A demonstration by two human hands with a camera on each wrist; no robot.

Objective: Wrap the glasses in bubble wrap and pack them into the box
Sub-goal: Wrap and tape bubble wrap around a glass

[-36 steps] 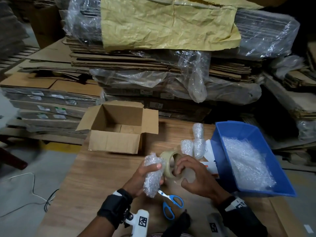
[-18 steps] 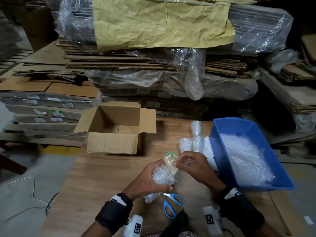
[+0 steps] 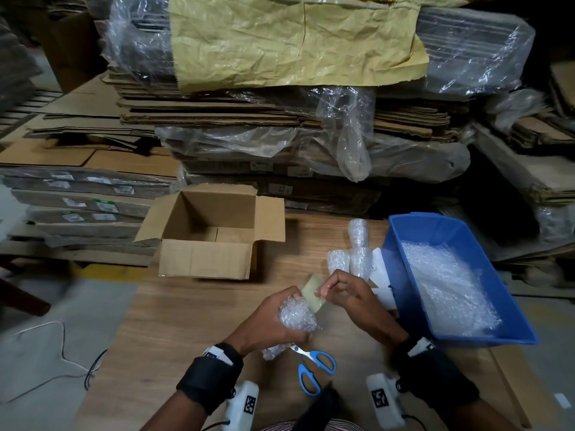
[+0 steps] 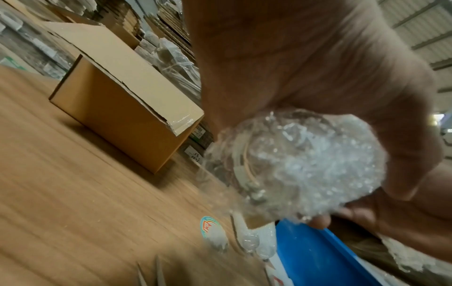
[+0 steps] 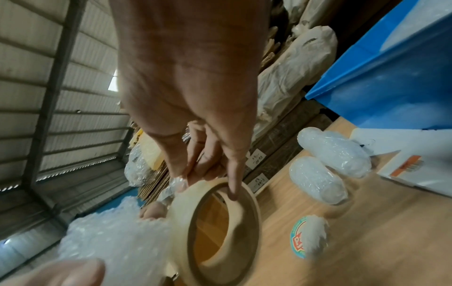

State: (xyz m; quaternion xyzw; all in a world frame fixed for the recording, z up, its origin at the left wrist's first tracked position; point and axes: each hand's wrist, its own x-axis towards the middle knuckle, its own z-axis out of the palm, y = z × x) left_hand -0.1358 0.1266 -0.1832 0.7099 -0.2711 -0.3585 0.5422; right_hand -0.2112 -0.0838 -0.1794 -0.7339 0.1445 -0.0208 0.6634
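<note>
— Two hands over the wooden table (image 3: 193,318), both busy. The left hand (image 3: 270,321) has its fingers curled round a glass bundled in bubble wrap (image 3: 295,317), held just above the tabletop.

— And the right?

— The right hand (image 3: 348,293) grips a roll of clear packing tape (image 5: 220,228); the wrist view shows one finger hooked inside the ring and the others pinching at its outer edge. The roll sits right against the top of the bundle.

— Where are the other glasses?

— Three wrapped glasses (image 3: 350,259) lie on the table beyond the right hand, close to the blue plastic bin (image 3: 401,241), which holds loose bubble wrap sheets (image 3: 445,287). Some white cartons (image 3: 381,275) lie between them and the bin.

— The box?

— The cardboard box (image 3: 205,259) stands at the far left of the table, flaps open, nothing visible inside.

— Anything else nearby?

— Blue-handled scissors (image 3: 314,368) lie flat on the table just under the left hand. A round sticker (image 5: 299,238) shows on the wood in the wrist views.
</note>
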